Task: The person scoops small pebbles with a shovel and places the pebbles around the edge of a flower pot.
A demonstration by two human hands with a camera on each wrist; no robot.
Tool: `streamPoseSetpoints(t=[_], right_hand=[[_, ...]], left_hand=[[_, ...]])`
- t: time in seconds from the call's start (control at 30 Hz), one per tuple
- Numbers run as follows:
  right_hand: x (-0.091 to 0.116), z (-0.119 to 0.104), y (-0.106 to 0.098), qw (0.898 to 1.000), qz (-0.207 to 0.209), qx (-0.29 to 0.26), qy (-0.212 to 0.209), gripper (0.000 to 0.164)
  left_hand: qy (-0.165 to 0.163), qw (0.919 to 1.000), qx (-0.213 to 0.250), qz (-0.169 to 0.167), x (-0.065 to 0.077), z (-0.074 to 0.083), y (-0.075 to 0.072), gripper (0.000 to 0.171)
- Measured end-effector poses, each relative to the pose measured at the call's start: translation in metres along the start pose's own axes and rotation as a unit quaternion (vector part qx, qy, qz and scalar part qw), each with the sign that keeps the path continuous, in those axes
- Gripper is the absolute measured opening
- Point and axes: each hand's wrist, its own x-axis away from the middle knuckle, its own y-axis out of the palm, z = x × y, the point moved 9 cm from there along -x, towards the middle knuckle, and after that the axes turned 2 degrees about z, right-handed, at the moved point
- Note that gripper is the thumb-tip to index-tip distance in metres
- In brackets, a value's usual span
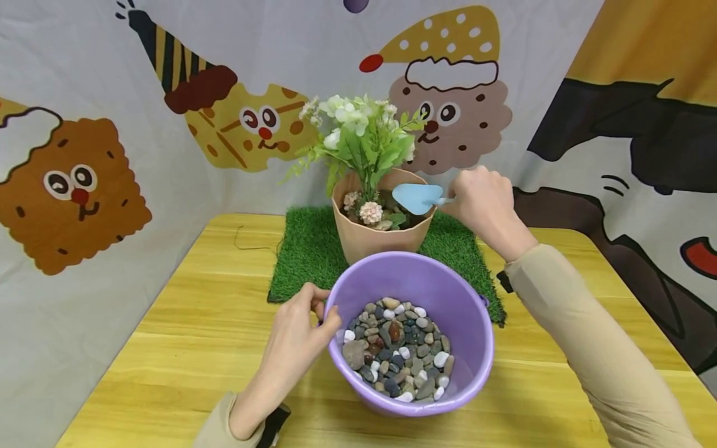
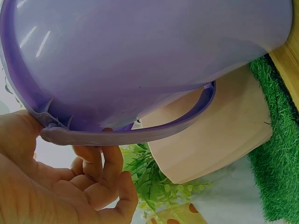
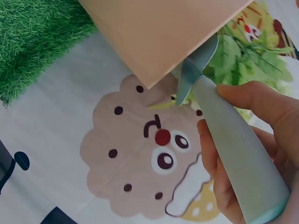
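My right hand [image 1: 483, 202] grips a small light-blue garden trowel [image 1: 417, 197] by its handle [image 3: 240, 149]. The trowel's blade hangs over the right side of the flower pot's opening, and no stones show on it in the head view. That peach flower pot [image 1: 383, 244] holds white and pink flowers [image 1: 358, 124] with green leaves. At the left rim of a purple bucket [image 1: 409, 274], my left hand [image 1: 297, 336] pinches the edge near the handle [image 2: 140, 135], thumb on the rim. Pebbles [image 1: 400, 351] in grey, white and brown cover the bucket's bottom.
The pot stands on a green artificial-grass mat [image 1: 302, 249] behind the bucket, on a wooden table [image 1: 185, 348]. A thin dark wire [image 1: 252, 247] lies to the left of the mat. A cloth with cartoon figures [image 1: 269, 37] hangs behind the table.
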Motion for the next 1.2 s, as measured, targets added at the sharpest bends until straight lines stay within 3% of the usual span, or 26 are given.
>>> streamPoseSetpoints(t=[0.2, 0.37, 0.6, 0.7, 0.9, 1.07, 1.2], right_hand=[[0.029, 0.006, -0.015, 1.000, 0.009, -0.019, 0.003, 0.015], [0.058, -0.003, -0.034, 0.998, 0.049, -0.021, -0.015, 0.011], [0.105, -0.034, -0.058, 0.981, 0.155, -0.015, -0.115, 0.005], [0.120, -0.044, -0.061, 0.974, 0.173, -0.017, -0.148, 0.008], [0.137, -0.061, -0.047, 0.972, 0.136, -0.021, -0.188, 0.013], [0.142, -0.073, -0.025, 0.975, 0.066, -0.003, -0.210, 0.015], [0.145, -0.081, -0.009, 0.971, 0.020, 0.019, -0.236, 0.016]], left_hand=[[-0.002, 1.0000, 0.001, -0.001, 0.000, 0.000, 0.000, 0.017], [-0.001, 1.0000, 0.003, -0.002, 0.000, 0.000, 0.000, 0.018], [-0.002, 1.0000, 0.006, -0.002, -0.001, 0.000, 0.000, 0.018], [-0.003, 1.0000, 0.005, -0.001, -0.001, 0.000, -0.001, 0.019], [0.000, 1.0000, 0.000, 0.003, -0.001, 0.000, -0.001, 0.017], [-0.006, 1.0000, 0.004, -0.003, -0.001, -0.001, 0.000, 0.018], [-0.009, 0.9999, 0.009, -0.008, 0.000, -0.001, 0.002, 0.018]])
